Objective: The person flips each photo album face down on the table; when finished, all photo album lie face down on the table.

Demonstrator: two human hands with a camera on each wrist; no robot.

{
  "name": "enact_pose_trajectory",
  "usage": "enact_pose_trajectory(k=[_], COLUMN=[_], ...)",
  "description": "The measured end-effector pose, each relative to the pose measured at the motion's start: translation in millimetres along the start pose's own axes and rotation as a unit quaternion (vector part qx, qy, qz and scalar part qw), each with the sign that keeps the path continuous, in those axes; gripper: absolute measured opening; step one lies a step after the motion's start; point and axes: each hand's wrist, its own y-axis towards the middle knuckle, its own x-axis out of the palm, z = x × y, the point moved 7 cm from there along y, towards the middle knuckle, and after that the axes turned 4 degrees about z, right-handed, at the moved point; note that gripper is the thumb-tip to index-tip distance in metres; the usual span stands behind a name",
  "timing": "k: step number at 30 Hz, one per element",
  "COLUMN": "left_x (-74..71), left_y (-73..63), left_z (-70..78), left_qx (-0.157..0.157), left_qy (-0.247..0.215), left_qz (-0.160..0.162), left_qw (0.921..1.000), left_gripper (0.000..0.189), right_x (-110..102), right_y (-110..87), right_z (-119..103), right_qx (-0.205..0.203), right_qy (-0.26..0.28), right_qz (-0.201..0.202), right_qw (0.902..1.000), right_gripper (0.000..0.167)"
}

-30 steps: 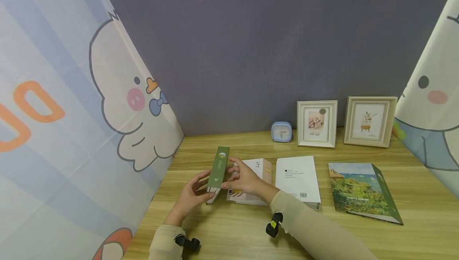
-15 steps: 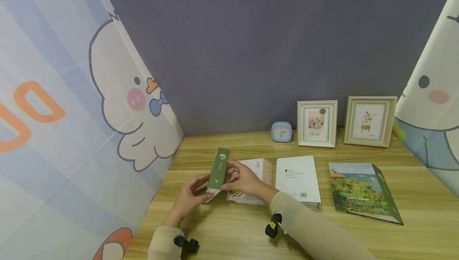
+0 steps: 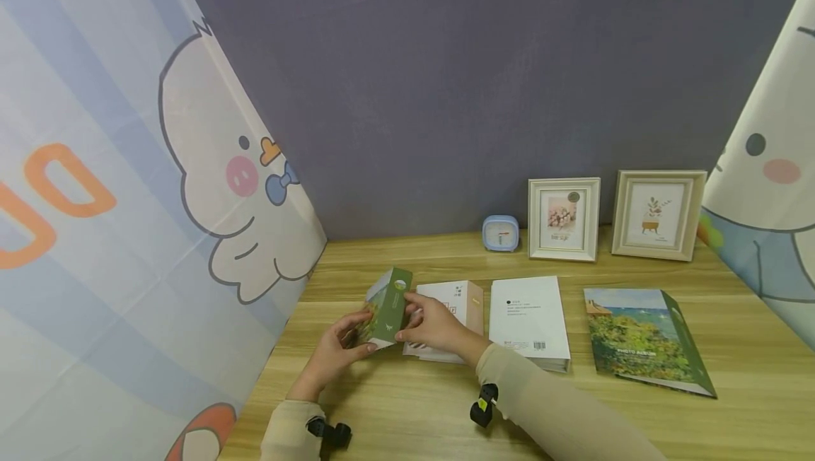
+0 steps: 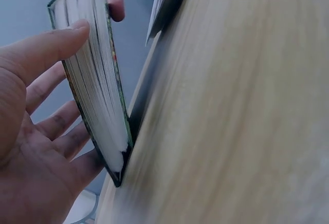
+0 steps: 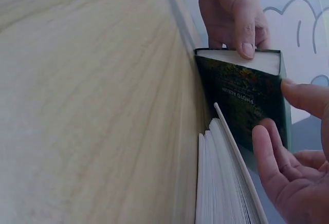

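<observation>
A thick green photo album [image 3: 384, 309] with a landscape cover stands tilted at the table's left, its green spine turned up and to the right. My left hand [image 3: 332, 353] grips it from the left. In the left wrist view, the thumb lies across the page edges of the album [image 4: 95, 75] and the fingers are behind one cover. My right hand [image 3: 439, 325] pinches the spine side, with its thumb at the spine and fingers by the cover in the right wrist view. Just right of it lies a white and pink album [image 3: 472, 305], partly hidden by the right hand.
A white book [image 3: 528, 316] with a barcode lies mid-table. Farther right is another landscape photo album [image 3: 637, 337]. Along the back stand a blue clock [image 3: 499, 233] and two picture frames [image 3: 563, 220], close to the grey wall [image 3: 433, 93]. A printed curtain [image 3: 127, 235] borders the left side.
The held album has tipped over: its spine faced mostly upward before, and now the landscape cover shows on the left. Both hands have shifted only slightly with it.
</observation>
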Motion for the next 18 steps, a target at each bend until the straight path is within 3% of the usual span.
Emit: enact_pose_trajectory(k=[8, 18], left_x=[-1.1, -3.7], left_y=[-0.9, -0.2], left_z=[-2.2, -9.1], left_qx=[0.007, -0.023], left_qy=[0.025, 0.033], left_qz=[-0.006, -0.006], left_qw=[0.9996, 0.9992], left_gripper=[0.059, 0.059], right_x=[3.3, 5.3], right_y=[-0.1, 0.5], right_z=[0.3, 4.2], right_qx=[0.003, 0.002], right_qy=[-0.09, -0.141], right_qz=[0.011, 0.011], right_qw=[0.9959, 0.99], right_gripper=[0.094, 0.092])
